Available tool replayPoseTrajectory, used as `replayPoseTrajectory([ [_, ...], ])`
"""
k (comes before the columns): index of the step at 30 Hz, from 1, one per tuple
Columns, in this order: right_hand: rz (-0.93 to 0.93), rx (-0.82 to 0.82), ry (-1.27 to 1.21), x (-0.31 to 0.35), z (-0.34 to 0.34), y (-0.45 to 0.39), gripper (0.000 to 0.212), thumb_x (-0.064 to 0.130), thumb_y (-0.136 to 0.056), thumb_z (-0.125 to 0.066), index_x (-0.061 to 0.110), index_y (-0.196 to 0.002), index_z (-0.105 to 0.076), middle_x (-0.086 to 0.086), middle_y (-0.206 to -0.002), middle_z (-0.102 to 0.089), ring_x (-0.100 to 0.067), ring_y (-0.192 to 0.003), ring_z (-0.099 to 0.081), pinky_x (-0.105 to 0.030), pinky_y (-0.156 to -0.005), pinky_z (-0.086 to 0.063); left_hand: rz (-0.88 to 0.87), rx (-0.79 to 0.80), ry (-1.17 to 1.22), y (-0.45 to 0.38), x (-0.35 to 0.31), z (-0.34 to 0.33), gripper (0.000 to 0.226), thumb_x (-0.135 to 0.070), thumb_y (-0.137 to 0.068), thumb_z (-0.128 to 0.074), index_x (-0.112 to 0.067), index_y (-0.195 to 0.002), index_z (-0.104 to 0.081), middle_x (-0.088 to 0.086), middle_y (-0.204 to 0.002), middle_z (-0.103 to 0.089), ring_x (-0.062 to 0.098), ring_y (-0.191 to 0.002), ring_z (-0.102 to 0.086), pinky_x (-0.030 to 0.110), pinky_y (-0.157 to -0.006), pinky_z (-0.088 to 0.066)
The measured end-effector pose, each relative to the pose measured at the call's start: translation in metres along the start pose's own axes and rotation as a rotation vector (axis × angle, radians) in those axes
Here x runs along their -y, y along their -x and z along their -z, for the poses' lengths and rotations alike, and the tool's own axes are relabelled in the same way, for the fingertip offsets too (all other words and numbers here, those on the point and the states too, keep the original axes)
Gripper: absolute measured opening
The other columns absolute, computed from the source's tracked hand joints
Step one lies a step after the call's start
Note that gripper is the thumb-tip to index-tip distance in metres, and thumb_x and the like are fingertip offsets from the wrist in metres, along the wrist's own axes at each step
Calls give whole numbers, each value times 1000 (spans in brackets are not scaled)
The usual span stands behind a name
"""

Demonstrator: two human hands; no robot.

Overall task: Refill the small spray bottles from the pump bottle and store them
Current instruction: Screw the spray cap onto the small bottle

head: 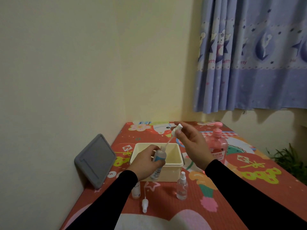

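My left hand [146, 161] grips a small spray bottle [159, 156] with a blue and white label, held tilted above the cream box [176, 163]. My right hand [191, 143] pinches its white spray head [176, 129], lifted up and to the right, with the dip tube still reaching down into the bottle's neck. A pink pump bottle [216, 145] stands behind my right hand. A clear small spray bottle [182, 186] stands capped in front of the box. Another small bottle [136, 191] stands partly hidden under my left sleeve, and a loose spray head [144, 204] lies beside it.
A grey tablet case [95, 161] leans against the left wall. The patterned red mat [232, 188] covers the surface. A blue curtain [252, 55] hangs at the back right, and a green plant [289, 158] stands off the mat's right edge.
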State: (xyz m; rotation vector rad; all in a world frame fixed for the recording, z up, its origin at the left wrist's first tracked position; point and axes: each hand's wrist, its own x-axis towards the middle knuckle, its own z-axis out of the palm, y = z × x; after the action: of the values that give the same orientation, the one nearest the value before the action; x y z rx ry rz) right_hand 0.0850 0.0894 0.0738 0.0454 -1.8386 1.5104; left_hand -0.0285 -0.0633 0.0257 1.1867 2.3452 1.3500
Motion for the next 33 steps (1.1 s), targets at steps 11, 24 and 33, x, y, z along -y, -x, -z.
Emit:
replayPoseTrajectory([
  [11, -170, 134, 88, -16, -1, 6, 32, 22, -97, -55, 19, -129, -58, -2, -113, -69, -17, -111, -63, -41, -104, -48, -34, 21, 98, 7, -24, -2, 37, -29, -79, -73, -21, -106, -49, -1, -110, -66, 14, -95, -64, 31, -82, -54],
  [24, -253, 183, -2, -12, 2, 12, 31, 16, -99, -50, 15, -129, -57, -7, -117, -69, -18, -112, -64, -33, -99, -52, -28, 74, 177, 9, -29, -6, 35, -27, -82, -70, -22, -112, -53, 1, -108, -68, 16, -99, -64, 41, -90, -54],
  [33, -330, 226, -164, -13, 14, 9, 27, 12, -99, -48, 10, -124, -58, -10, -117, -70, -19, -108, -66, -26, -89, -55, -45, 155, 332, 10, -32, -8, 26, -17, -87, -67, -18, -113, -60, 6, -106, -71, 20, -100, -67, 38, -91, -54],
])
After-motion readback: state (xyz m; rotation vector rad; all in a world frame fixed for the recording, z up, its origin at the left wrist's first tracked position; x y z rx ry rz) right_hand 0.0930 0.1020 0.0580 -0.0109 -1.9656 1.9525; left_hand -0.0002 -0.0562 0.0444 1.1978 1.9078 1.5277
